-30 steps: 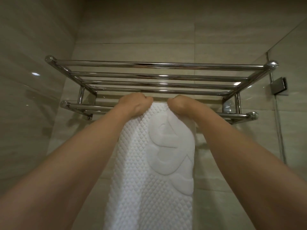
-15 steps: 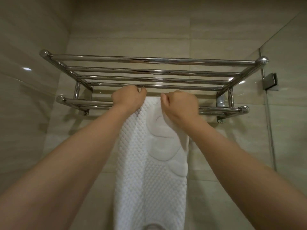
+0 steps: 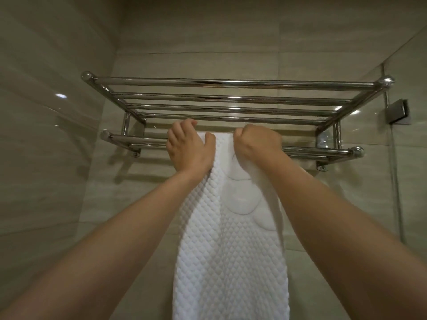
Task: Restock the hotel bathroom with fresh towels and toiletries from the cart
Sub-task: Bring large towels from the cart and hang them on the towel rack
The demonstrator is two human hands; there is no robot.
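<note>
Towel (image 3: 231, 250), white and quilted, hangs from the lower bar (image 3: 312, 150) of a chrome rack (image 3: 231, 83), its bottom end cut off by the frame. Left hand (image 3: 189, 147) grips its top edge, thumb in front; right hand (image 3: 256, 144) is fisted round bunched cloth, fingertips hidden.

The white towel (image 3: 231, 262) runs off the bottom edge, its lower end unseen. It covers the middle of the rack's lower rail (image 3: 136, 140). Beyond that rail, the left hand's (image 3: 188, 148) fingertips and the right hand's (image 3: 256, 144) fingers are hidden.
</note>
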